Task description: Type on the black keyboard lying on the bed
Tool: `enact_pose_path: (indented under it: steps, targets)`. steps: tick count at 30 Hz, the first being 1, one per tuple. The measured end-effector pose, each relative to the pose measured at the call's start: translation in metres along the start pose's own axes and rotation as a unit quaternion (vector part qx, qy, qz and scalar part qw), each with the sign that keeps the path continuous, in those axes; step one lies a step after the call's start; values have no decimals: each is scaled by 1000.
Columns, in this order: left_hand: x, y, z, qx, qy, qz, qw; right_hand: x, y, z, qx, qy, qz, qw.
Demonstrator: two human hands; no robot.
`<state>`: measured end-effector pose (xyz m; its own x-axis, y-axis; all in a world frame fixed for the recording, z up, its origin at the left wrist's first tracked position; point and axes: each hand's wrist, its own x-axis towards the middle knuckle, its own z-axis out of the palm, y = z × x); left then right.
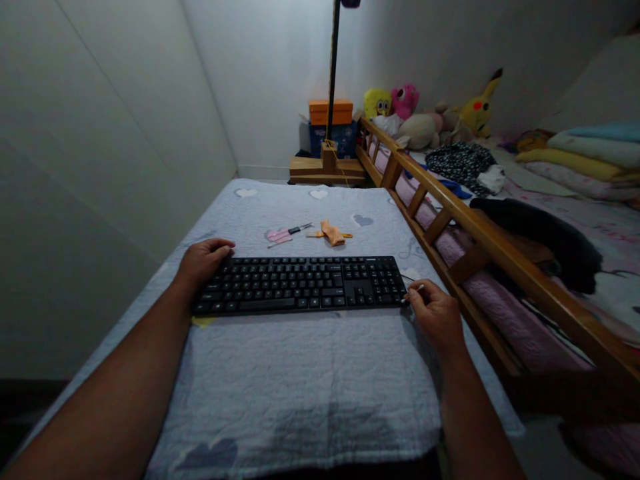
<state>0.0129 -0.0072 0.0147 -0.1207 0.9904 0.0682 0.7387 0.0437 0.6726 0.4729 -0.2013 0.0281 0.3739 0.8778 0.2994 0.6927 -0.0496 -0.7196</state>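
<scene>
A black keyboard (300,283) lies flat across the cloth-covered table. Its left end is gripped by my left hand (203,261), thumb along the upper left corner. At the other end, my right hand (434,308) pinches a thin cotton swab (421,287), with one white tip close to the keys at the lower right corner. Behind the keyboard are a pink-handled tool (280,235) with a metal shaft, another cotton swab (279,243), and a crumpled orange cloth (332,233) over a small yellow-handled brush (314,234).
A wooden bed rail (450,200) runs along the table's right side, with bedding and plush toys (420,130) beyond. At the far end stands a wooden base (327,171) with a black pole (333,73), near an orange box (331,111). A pale wall is on the left.
</scene>
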Motion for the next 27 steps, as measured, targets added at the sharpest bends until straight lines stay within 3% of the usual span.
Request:
enact_pose_path:
  steps: [9, 19, 27]
  targets:
    - [3, -5, 2, -9, 0, -1, 1000, 0, 2, 0, -4, 0, -2, 1000]
    - [-3, 6, -1, 4, 6, -13, 1000, -1, -2, 2, 10, -16, -11, 1000]
    - [1, -2, 2, -6, 6, -3, 1000, -1, -5, 1, 17, -17, -12, 1000]
